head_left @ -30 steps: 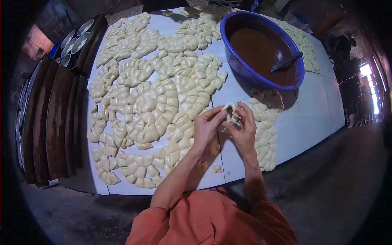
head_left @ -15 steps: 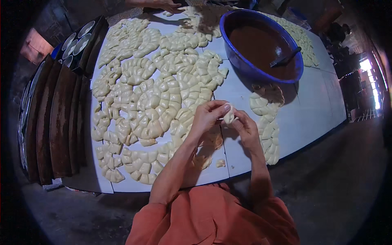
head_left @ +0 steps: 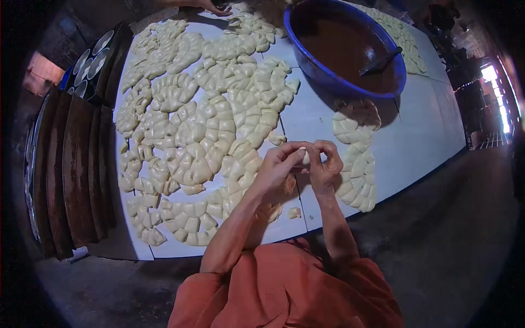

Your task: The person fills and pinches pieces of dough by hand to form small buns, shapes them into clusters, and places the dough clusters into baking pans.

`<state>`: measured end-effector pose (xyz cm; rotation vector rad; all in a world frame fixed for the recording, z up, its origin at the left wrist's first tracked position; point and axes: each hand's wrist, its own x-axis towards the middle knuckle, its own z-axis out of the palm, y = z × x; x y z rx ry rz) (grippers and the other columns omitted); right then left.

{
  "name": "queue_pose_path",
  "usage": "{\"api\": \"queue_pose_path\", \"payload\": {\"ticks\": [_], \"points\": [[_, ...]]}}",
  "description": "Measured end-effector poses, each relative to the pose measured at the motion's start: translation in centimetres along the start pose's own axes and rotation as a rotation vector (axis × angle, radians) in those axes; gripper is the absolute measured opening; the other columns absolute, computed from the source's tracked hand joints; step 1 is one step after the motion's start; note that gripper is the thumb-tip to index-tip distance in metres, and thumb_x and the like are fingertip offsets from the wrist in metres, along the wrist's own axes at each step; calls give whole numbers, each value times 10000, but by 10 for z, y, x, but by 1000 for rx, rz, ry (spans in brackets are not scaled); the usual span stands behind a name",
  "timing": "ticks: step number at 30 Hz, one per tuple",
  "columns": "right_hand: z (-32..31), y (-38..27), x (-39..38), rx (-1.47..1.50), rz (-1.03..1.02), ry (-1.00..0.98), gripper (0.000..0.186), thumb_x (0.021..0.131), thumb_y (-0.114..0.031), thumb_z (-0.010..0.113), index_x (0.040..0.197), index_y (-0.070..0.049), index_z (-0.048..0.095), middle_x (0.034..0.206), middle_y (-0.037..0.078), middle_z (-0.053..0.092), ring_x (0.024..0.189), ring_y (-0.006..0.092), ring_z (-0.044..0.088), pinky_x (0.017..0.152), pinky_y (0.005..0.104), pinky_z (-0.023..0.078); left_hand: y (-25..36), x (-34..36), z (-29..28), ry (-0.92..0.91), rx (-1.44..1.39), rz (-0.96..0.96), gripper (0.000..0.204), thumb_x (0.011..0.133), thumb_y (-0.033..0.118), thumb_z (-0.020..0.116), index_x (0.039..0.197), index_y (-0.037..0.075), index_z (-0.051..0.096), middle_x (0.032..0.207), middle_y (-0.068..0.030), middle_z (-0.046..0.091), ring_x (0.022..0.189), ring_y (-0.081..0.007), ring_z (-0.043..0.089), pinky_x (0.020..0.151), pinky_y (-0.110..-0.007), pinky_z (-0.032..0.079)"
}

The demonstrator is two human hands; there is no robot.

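A small pale dough piece (head_left: 305, 157) is pinched between both hands, held up just on the near side of the blue bowl (head_left: 328, 82), above the desk (head_left: 421, 126). The left hand (head_left: 276, 169) has its fingertips pressed together on the piece's left edge; the right hand (head_left: 327, 165) is curled over it from the right, its thumb and fingers closed on the same piece. Most of the dough is hidden by the fingers, so its exact shape cannot be told.

The step in hand is judged to be the shaping or sealing of this one piece: the edges appear to be worked shut between the fingertips. Brown filling (head_left: 350, 49) sits in the bowl, with a dark spoon (head_left: 381, 61) resting in it at its right side.

To the left of the bowl, the desk is covered with folded dough pieces (head_left: 208, 131) laid in fanned rows. Just below the bowl, a shorter column of pieces (head_left: 355, 169) runs toward the desk's near edge. One loose scrap (head_left: 294, 212) lies further toward the near edge, apart from both hands.

The next move is judged to call for a steady pinch along the seam, then a free spot among the rows for the piece to be laid in without the neighbours being squashed. Another person's hand (head_left: 210, 7) is seen at the far edge, left of the bowl.
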<state>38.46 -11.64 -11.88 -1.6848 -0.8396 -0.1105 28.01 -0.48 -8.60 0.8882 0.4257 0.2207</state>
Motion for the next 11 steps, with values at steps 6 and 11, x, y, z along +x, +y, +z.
{"api": "queue_pose_path", "payload": {"ticks": [6,11], "points": [[-14,-20,19,-22,249,-203,309,841,-112,754,1127,-34,670,1045,121,693,894,303,656,767,374,535,-10,14,-1,74,262,106,315,963,254,664,1073,-40,678,889,-42,692,776,-92,642,697,-230,534],[-46,-22,24,-99,16,-518,335,883,-159,720,1200,-66,662,1174,138,663,1068,280,649,861,373,545,-9,20,0,114,186,9,342,993,331,614,1081,16,712,836,-41,687,759,-110,655,671,-274,561]]}}
